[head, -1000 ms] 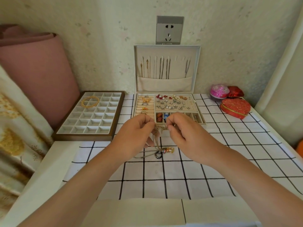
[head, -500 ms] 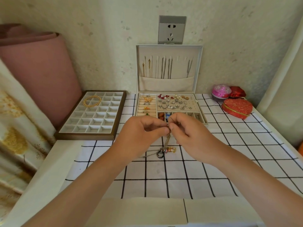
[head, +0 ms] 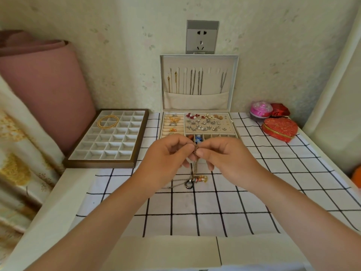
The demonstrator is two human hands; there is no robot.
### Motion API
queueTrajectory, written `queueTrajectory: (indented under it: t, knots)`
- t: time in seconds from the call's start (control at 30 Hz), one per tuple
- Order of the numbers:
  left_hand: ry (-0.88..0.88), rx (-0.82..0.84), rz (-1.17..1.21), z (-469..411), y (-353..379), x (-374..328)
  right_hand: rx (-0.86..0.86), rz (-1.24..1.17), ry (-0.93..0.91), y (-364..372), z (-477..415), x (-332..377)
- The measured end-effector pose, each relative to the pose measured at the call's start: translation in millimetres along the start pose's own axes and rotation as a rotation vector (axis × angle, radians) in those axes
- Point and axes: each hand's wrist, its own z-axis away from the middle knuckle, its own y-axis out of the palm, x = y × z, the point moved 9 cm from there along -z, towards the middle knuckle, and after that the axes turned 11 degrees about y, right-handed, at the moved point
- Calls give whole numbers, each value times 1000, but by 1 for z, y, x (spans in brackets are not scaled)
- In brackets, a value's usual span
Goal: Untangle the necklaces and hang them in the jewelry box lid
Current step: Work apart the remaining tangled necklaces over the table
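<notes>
My left hand (head: 168,155) and my right hand (head: 224,156) meet in front of the jewelry box, both pinching the top of a bunch of tangled necklaces (head: 194,167). The chains hang down to pendants (head: 195,180) resting on the checked cloth: a dark ring and a small coloured charm. A thin chain trails left from them. Behind stands the open jewelry box (head: 198,124), its upright lid (head: 198,81) holding several hung necklaces above a fabric pocket.
A compartment tray (head: 107,139) with a gold bangle lies at the left. A red heart-shaped box (head: 279,129), a pink ball and a red box sit at the back right. A pink roll leans at the left wall. A wall socket is above the lid.
My hands have come closer together, fingertips now meeting at the top of the chains. The pendants stay on the cloth.
</notes>
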Motion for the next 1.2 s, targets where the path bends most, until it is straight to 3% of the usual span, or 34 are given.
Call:
queueTrajectory:
  t: [0.2, 0.6, 0.7, 0.83, 1.03, 1.07, 1.13, 1.2]
  knots:
    - [109, 8, -282, 1, -6, -2, -91, 74, 19, -6, 0, -1]
    - [17, 84, -87, 1, 0, 4, -92, 38, -15, -3, 1, 1]
    - [-2, 172, -194, 1, 3, 8, -149, 102, -32, -8, 3, 2]
    - [-92, 374, -307, 9, 16, 20, -140, 175, -47, -4, 5, 5]
    - [-393, 193, 32, 4, 2, 35, 109, 213, 23, 20, 3, 2]
    - [-452, 210, 40, 7, 5, 42, 107, 297, 9, 20, 3, 2]
    - [-407, 330, 38, 19, 18, 49, 40, 461, -21, 14, 3, 3]
    - [-510, 353, -62, 22, 22, 49, -35, 427, -7, 6, 4, 3]
